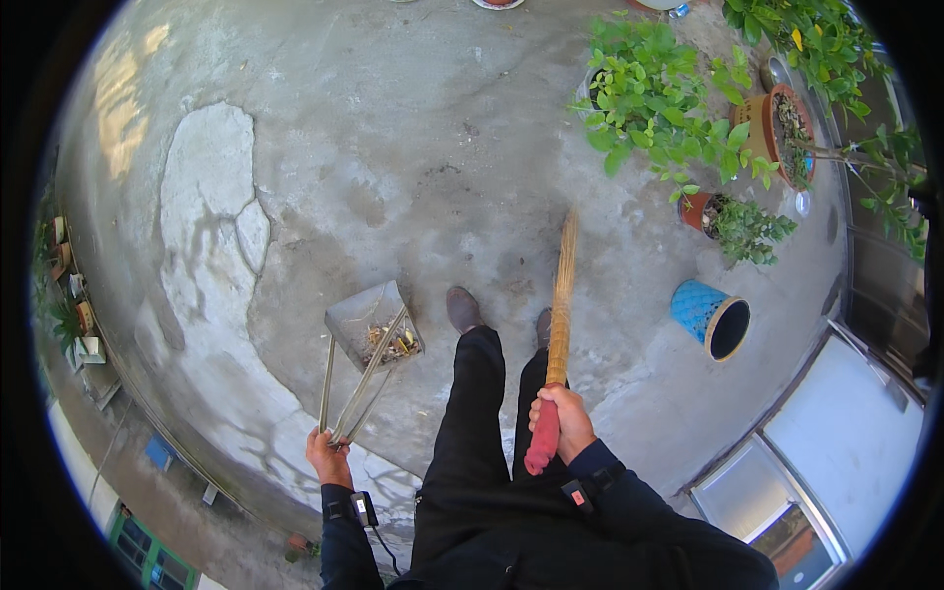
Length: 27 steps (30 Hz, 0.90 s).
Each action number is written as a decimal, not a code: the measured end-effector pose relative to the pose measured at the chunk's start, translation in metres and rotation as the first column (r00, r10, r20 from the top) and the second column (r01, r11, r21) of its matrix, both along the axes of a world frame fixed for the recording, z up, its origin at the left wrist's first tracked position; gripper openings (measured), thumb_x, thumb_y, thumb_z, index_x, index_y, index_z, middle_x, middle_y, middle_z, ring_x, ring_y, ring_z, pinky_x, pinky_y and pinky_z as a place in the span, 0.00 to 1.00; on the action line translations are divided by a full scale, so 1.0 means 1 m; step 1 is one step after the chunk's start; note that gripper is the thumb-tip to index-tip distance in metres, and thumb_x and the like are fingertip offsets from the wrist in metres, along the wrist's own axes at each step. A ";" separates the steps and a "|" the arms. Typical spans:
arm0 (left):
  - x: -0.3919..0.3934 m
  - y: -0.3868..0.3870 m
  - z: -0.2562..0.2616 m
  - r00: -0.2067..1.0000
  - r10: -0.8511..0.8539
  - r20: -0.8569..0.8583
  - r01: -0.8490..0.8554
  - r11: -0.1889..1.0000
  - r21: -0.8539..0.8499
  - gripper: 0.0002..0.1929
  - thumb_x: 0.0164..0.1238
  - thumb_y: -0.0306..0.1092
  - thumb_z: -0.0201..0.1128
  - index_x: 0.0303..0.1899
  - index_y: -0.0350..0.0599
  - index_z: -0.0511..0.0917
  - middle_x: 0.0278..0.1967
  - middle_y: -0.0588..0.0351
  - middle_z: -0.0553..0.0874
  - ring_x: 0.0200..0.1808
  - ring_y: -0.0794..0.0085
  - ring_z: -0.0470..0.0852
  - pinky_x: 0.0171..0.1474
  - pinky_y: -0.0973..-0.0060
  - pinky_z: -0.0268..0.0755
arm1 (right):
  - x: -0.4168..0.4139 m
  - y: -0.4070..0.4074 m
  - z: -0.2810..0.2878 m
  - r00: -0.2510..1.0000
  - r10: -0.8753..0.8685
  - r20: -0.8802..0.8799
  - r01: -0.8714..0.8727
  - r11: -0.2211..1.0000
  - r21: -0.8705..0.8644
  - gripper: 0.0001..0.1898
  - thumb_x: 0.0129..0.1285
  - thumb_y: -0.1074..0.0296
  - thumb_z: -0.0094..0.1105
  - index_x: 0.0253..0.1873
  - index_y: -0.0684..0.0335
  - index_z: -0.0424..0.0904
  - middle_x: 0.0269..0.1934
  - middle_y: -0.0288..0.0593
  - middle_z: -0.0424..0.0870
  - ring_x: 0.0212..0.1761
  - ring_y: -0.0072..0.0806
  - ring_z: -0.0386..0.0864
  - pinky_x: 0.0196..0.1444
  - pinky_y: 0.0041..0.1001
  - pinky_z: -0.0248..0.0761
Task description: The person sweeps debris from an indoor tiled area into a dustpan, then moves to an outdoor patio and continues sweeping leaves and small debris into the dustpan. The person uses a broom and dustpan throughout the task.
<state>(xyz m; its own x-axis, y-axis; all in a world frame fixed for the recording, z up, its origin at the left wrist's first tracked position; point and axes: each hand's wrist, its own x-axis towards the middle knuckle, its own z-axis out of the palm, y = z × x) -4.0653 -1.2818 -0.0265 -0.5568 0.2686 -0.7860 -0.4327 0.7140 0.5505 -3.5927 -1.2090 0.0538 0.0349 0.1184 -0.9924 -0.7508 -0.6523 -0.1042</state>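
My left hand (330,457) grips the top of the long handle of a metal dustpan (354,313). The pan lies left of my feet, with dry leaves and other debris (394,341) gathered inside it. In my right hand (564,420) is a straw hand broom (564,302), held by its red-wrapped handle (544,435). The broom's bristles point away from me, past my right shoe; whether their tip touches the floor I cannot tell. Both hands are at about thigh height, apart from each other.
Cracked concrete floor (413,147) surrounds me, with a paler patch (206,169) at left. A blue bin (697,310) stands at right. Beyond it are a small potted plant (745,228), a leafy plant (656,96) and a large flowerpot (774,136). A white door (844,442) is at lower right.
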 end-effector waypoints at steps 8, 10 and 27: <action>-0.007 0.011 0.002 1.000 0.022 -0.007 -0.022 1.000 -0.001 0.19 0.72 0.33 0.61 0.60 0.37 0.78 0.35 0.53 0.82 0.27 0.65 0.84 0.25 0.71 0.73 | -0.083 0.077 -0.003 0.974 0.050 -0.223 -0.017 0.989 0.148 0.08 0.72 0.68 0.64 0.48 0.61 0.74 0.32 0.38 0.80 0.29 0.29 0.79 0.33 0.32 0.75; -0.011 0.014 0.005 0.999 0.037 -0.018 -0.037 0.999 0.002 0.18 0.72 0.32 0.61 0.60 0.37 0.78 0.35 0.54 0.81 0.26 0.66 0.83 0.26 0.71 0.73 | -0.075 0.080 0.015 0.982 0.128 -0.141 -0.107 0.984 0.143 0.09 0.72 0.68 0.64 0.49 0.62 0.75 0.32 0.39 0.80 0.29 0.27 0.79 0.32 0.30 0.76; -0.057 0.095 0.025 0.997 0.027 -0.071 -0.029 0.999 -0.031 0.17 0.68 0.33 0.61 0.57 0.39 0.77 0.35 0.52 0.81 0.24 0.64 0.82 0.22 0.72 0.70 | 0.007 0.197 -0.081 0.915 0.314 0.254 -0.349 0.931 0.107 0.07 0.64 0.72 0.69 0.40 0.66 0.79 0.27 0.43 0.81 0.24 0.34 0.82 0.30 0.36 0.80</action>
<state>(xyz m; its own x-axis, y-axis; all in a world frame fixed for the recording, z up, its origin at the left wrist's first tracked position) -4.1218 -1.1868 -0.0019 -0.6186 0.2273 -0.7521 -0.4136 0.7197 0.5577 -3.5860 -1.0123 -0.0269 0.1923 0.3064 -0.9323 -0.4381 -0.8233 -0.3610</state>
